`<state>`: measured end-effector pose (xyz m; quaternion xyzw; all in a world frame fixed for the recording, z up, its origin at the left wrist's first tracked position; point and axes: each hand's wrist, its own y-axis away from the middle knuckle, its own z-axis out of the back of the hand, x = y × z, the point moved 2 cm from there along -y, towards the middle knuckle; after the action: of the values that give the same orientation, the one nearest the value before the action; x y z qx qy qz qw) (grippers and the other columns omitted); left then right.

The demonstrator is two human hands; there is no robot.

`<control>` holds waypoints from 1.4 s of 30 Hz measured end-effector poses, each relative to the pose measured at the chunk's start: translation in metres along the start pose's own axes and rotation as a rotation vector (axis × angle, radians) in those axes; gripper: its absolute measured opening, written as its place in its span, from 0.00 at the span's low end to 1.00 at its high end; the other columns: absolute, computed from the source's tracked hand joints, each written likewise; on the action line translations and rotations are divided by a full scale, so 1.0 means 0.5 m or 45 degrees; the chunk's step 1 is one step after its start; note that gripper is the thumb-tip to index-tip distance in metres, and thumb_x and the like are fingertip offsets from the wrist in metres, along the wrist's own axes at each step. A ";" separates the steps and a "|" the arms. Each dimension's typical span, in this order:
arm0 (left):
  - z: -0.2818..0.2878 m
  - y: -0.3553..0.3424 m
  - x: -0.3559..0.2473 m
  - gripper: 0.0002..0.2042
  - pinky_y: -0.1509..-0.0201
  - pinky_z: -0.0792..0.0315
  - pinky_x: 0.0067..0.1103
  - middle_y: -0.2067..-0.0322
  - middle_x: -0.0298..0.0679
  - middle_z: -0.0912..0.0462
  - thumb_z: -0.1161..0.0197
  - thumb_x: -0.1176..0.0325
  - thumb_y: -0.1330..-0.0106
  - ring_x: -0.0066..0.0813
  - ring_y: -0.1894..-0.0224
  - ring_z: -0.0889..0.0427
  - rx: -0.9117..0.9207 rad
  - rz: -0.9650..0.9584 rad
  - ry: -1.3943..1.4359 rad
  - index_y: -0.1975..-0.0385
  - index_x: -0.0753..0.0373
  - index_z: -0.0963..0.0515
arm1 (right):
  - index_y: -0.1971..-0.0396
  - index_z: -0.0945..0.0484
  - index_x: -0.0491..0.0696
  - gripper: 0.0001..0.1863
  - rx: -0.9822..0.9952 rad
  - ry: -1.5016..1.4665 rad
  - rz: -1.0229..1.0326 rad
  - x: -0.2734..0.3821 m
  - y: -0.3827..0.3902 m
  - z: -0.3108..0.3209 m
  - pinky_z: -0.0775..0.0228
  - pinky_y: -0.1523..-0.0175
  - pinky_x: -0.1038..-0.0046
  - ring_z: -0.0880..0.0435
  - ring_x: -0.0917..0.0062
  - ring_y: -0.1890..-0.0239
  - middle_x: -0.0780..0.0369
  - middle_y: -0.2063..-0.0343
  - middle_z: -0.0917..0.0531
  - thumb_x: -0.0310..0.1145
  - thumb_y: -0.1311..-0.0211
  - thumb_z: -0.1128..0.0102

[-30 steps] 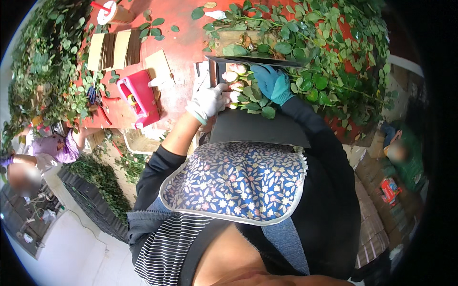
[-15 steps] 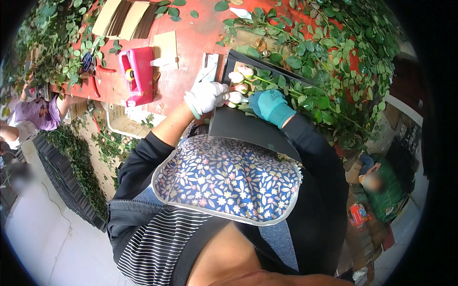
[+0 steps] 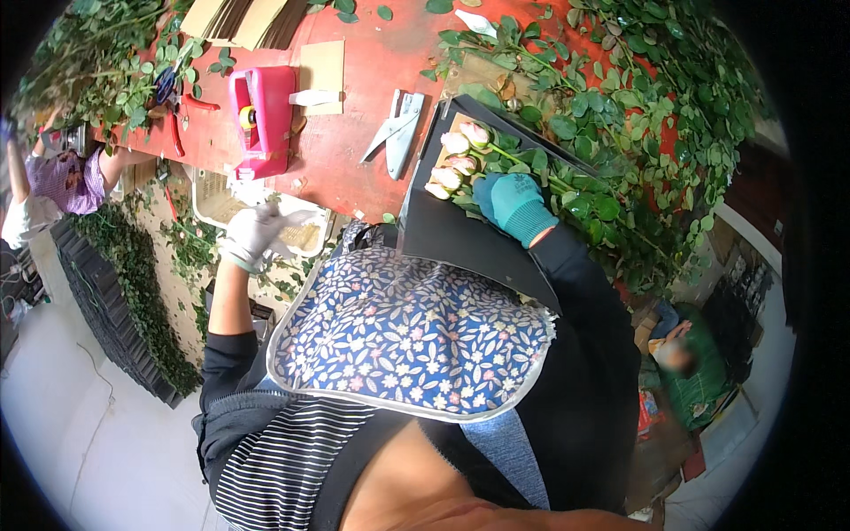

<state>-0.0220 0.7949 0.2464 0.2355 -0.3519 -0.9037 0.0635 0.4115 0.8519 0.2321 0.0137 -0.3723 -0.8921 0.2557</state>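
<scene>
My right hand point(image 3: 514, 205), in a teal knit glove, is closed round the stems of several pale pink roses point(image 3: 457, 164), just below their heads. The roses lie over a brown card on a black sheet point(image 3: 469, 241) with raised flaps, their leafy stems running to the right. My left hand point(image 3: 257, 234), in a white glove, is away from the flowers, over the edge of a pale plastic bin point(image 3: 307, 237). Its fingers are apart and nothing shows in them. A blue floral apron point(image 3: 416, 327) covers my lap.
On the red table point(image 3: 341, 186) are a pink tape dispenser point(image 3: 276, 119), a crossed grey metal tool point(image 3: 397, 134), red-handled cutters point(image 3: 177, 133) and brown cards point(image 3: 320, 66). Cut rose foliage point(image 3: 637, 115) heaps up at right. Other people sit at far left and far right.
My left hand has let go at the rose heads and swung left and down to the bin. My right hand stays on the stems. The grey tool is now uncovered.
</scene>
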 end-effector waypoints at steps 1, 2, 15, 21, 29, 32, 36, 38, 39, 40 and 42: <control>-0.013 -0.010 0.050 0.20 0.68 0.25 0.29 0.79 0.44 0.16 0.31 0.48 0.41 0.36 0.73 0.14 -0.023 0.259 0.028 0.68 0.61 0.18 | 0.63 0.19 0.49 0.13 -0.033 -0.014 0.019 0.000 0.002 0.003 0.25 0.64 0.54 0.14 0.59 0.64 0.54 0.66 0.15 0.37 0.33 0.53; -0.061 -0.032 0.136 0.23 0.59 0.22 0.29 0.68 0.46 0.13 0.33 0.44 0.42 0.36 0.63 0.12 -0.060 0.344 -0.351 0.61 0.60 0.18 | 0.63 0.19 0.49 0.13 -0.071 -0.029 0.044 0.003 0.000 0.006 0.25 0.65 0.54 0.14 0.59 0.64 0.54 0.66 0.15 0.37 0.33 0.53; -0.056 -0.123 -0.321 0.18 0.53 0.22 0.30 0.53 0.37 0.16 0.49 0.69 0.36 0.37 0.52 0.17 -0.085 -1.290 -0.095 0.48 0.46 0.22 | 0.71 0.21 0.49 0.10 -0.175 0.156 0.154 -0.002 -0.012 -0.001 0.28 0.71 0.50 0.17 0.53 0.74 0.52 0.75 0.17 0.37 0.38 0.50; -0.189 -0.219 -0.364 0.17 0.45 0.26 0.28 0.51 0.38 0.16 0.48 0.70 0.38 0.39 0.49 0.18 0.246 -1.455 0.104 0.50 0.53 0.18 | 0.69 0.20 0.47 0.13 -0.043 0.220 0.148 0.022 -0.025 0.021 0.26 0.69 0.52 0.15 0.55 0.72 0.51 0.72 0.15 0.37 0.36 0.53; -0.191 -0.202 -0.357 0.18 0.50 0.25 0.28 0.54 0.40 0.15 0.45 0.67 0.37 0.43 0.55 0.16 0.328 -1.351 -0.022 0.47 0.49 0.20 | 0.71 0.23 0.49 0.11 -0.366 -0.027 0.000 0.019 0.007 0.052 0.28 0.69 0.54 0.18 0.55 0.73 0.53 0.74 0.17 0.42 0.38 0.42; -0.200 -0.200 -0.354 0.18 0.50 0.25 0.27 0.53 0.40 0.15 0.43 0.66 0.37 0.42 0.53 0.16 0.383 -1.272 0.056 0.46 0.49 0.20 | 0.72 0.23 0.50 0.11 -0.404 0.046 0.069 0.010 -0.025 0.032 0.29 0.71 0.55 0.18 0.55 0.75 0.54 0.76 0.18 0.41 0.38 0.41; -0.186 -0.188 -0.363 0.18 0.48 0.25 0.26 0.51 0.39 0.16 0.41 0.65 0.39 0.40 0.51 0.17 0.438 -1.207 0.003 0.47 0.50 0.19 | 0.73 0.23 0.49 0.08 -0.462 0.046 0.109 0.019 -0.035 0.039 0.27 0.72 0.57 0.17 0.57 0.76 0.54 0.78 0.19 0.38 0.40 0.41; -0.196 -0.196 -0.351 0.18 0.47 0.25 0.26 0.51 0.40 0.16 0.42 0.67 0.38 0.39 0.51 0.17 0.388 -1.303 0.065 0.48 0.51 0.19 | 0.75 0.23 0.49 0.06 -0.469 0.140 0.140 0.029 -0.047 0.042 0.25 0.73 0.59 0.16 0.60 0.77 0.56 0.78 0.18 0.34 0.43 0.41; -0.203 -0.200 -0.344 0.17 0.47 0.25 0.26 0.51 0.40 0.16 0.42 0.67 0.38 0.39 0.50 0.17 0.363 -1.350 0.095 0.48 0.52 0.18 | 0.73 0.23 0.49 0.05 -0.452 0.124 0.152 0.025 -0.048 0.037 0.25 0.72 0.58 0.16 0.60 0.76 0.56 0.77 0.18 0.34 0.43 0.41; -0.208 -0.202 -0.339 0.16 0.48 0.25 0.26 0.52 0.41 0.16 0.43 0.68 0.37 0.39 0.51 0.17 0.304 -1.424 0.250 0.50 0.53 0.18 | 0.72 0.23 0.48 0.05 -0.452 0.121 0.179 0.023 -0.049 0.036 0.25 0.72 0.58 0.16 0.59 0.76 0.55 0.77 0.18 0.33 0.43 0.41; -0.204 -0.210 -0.336 0.15 0.48 0.25 0.25 0.52 0.41 0.16 0.45 0.70 0.36 0.38 0.53 0.16 0.188 -1.587 0.550 0.53 0.55 0.17 | 0.71 0.23 0.48 0.05 -0.464 0.116 0.208 0.022 -0.047 0.038 0.25 0.72 0.57 0.16 0.59 0.75 0.55 0.75 0.18 0.33 0.43 0.41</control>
<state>0.1792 0.8584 0.1749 0.5746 -0.1902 -0.6773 -0.4183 0.3875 0.8734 0.2320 -0.0229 -0.1927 -0.9194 0.3422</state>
